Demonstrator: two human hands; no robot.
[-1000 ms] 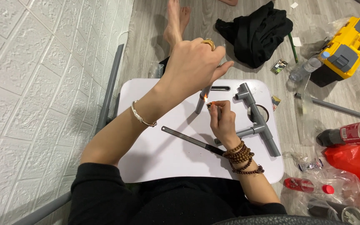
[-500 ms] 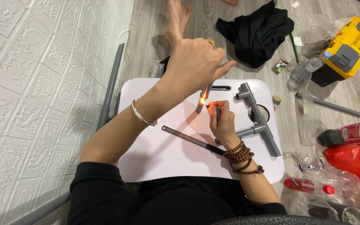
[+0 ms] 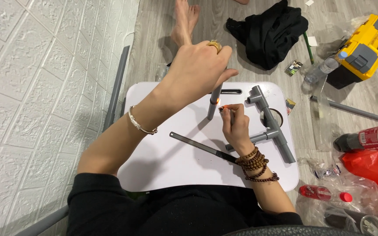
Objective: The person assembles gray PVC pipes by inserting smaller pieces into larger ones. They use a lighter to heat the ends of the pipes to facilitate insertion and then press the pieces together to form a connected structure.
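Note:
My left hand (image 3: 197,70), wearing a gold ring and a silver bracelet, grips a short grey pipe (image 3: 213,104) that points down over the white lap table (image 3: 162,161). My right hand (image 3: 235,126), with brown bead bracelets on the wrist, holds a lighter (image 3: 226,109). A small flame burns at the lighter tip, right beside the pipe's lower part. A long dark blade (image 3: 202,147) lies flat on the table under my right wrist. A grey pipe assembly with tee fittings (image 3: 271,124) lies to the right of my right hand.
White brick-pattern wall on the left. On the floor: black cloth (image 3: 270,32), yellow toolbox (image 3: 366,48), clear bottle (image 3: 322,70), grey pipe (image 3: 355,111), red bottles and plastic bags (image 3: 364,166) at right. Bare feet (image 3: 184,19) lie beyond the table.
My left hand has tilted the grey pipe more upright and shifted slightly. The lighter's flame stays lit close against the pipe.

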